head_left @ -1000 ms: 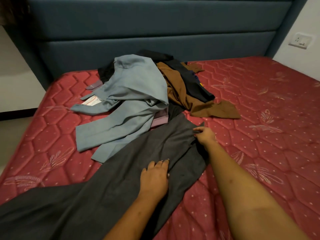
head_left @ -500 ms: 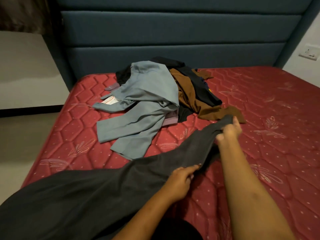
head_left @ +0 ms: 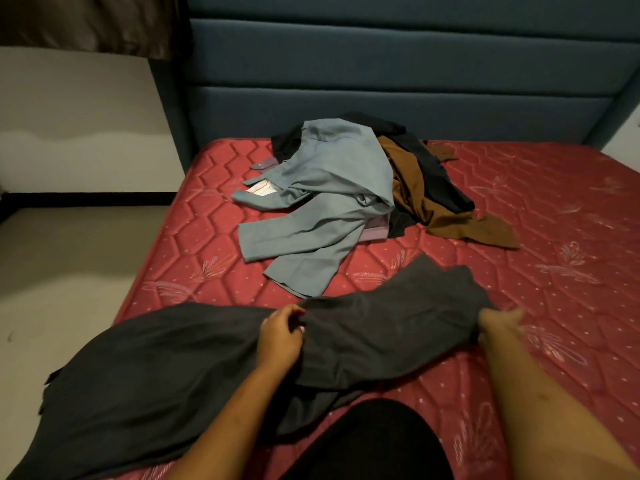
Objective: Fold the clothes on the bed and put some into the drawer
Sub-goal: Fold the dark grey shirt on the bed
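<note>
Both arms are stretched out low over the near edge of the bed. The left hand (head_left: 278,336) is curled in with the fingers bunched, pinching a fold of the dark grey garment (head_left: 194,368) about midway along it, wrist bent a bit and knuckles up. The right hand (head_left: 498,318) is out on the garment's right end, mostly hidden behind its own forearm and a little blurred, so I can't really tell whether it's gripping or just resting at the cloth's edge.

The grey garment looks like trousers or a long skirt, can't say which. It's lying across the front of the red quilted mattress (head_left: 540,209), crumpled and doubled over itself on the right half, while the left half spreads wide and hangs off the mattress edge toward the floor.

Further back, near the blue padded headboard (head_left: 381,88), sits the rest of the pile, well apart from the hands: a light blue-grey jacket (head_left: 332,188) on top with a sleeve sprawled toward the front, a brown garment (head_left: 446,216) to its right, a black garment (head_left: 440,171) partly under and behind those, and a bit of lilac fabric (head_left: 375,232) peeking out below the jacket.

No labels or writing that I can read anywhere.
</note>
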The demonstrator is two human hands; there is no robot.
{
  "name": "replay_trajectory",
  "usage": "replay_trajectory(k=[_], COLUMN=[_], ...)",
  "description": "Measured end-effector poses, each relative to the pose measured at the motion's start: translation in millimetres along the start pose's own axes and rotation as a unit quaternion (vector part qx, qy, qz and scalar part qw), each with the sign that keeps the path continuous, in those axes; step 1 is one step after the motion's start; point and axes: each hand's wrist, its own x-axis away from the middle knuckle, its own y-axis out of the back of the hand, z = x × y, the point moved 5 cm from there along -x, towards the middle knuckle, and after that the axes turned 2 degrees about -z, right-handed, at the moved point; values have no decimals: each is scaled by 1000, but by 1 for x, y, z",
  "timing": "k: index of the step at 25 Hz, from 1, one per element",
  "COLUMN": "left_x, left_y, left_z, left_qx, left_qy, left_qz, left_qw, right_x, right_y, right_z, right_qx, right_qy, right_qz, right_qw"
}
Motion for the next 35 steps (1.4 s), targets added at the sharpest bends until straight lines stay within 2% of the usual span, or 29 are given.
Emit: replay_trajectory(k=[2,3,5,7,9,12,14,15,17,19,21,23,27,28,30,32,34,35], left_x=[-1,2,9,20,35,57,63,63,59,53,49,50,62,63,61,53,51,51], left_y=[-11,-21,-44,-67,-84,-99,-101,-100,-96,-93,-93,-94,-104,-106,-104,-92,-78,-70], left_z=[-11,-17,-26,-27,-25,-29,-36,-39,-44,-49,-56,-62,-61,-63,-75,-83,-81,-77], left_qx=[-144,-218,-297,-309,-325,-337,-308,-283,-214,-150,-127,-151,-199,-168,-1,153,202,210], left_qy=[-43,-64,-96,-108,-134,-190,-211,-208,-173,-129,-116,-117,-113,-111,-84,-12,97,136], left_qz=[86,135,222,294,344,366,345,337,343,359,372,387,431,440,435,389,365,358], left_qw=[985,964,924,898,870,846,861,874,898,912,912,902,873,875,897,909,904,900], right_x=[-4,-6,-20,-30,-44,-136,-132,-118,-60,-23,-17,-21,-23,-16,6,11,7,9], right_y=[-5,-9,-7,1,3,11,4,10,11,1,-10,-12,-21,-25,-34,-43,-38,-37], right_z=[0,-2,-9,-11,-20,-48,-41,-38,-24,-15,-4,14,57,68,90,93,77,72], right_qx=[161,265,374,403,355,383,342,358,349,281,200,64,-159,-192,-252,-253,-216,-233], right_qy=[52,45,49,56,22,29,32,29,35,60,70,65,4,2,49,60,36,8], right_qz=[-16,-2,7,32,96,118,64,48,56,99,124,81,50,57,95,113,86,90], right_qw=[985,963,926,913,930,916,937,932,935,953,969,993,986,980,962,959,972,968])
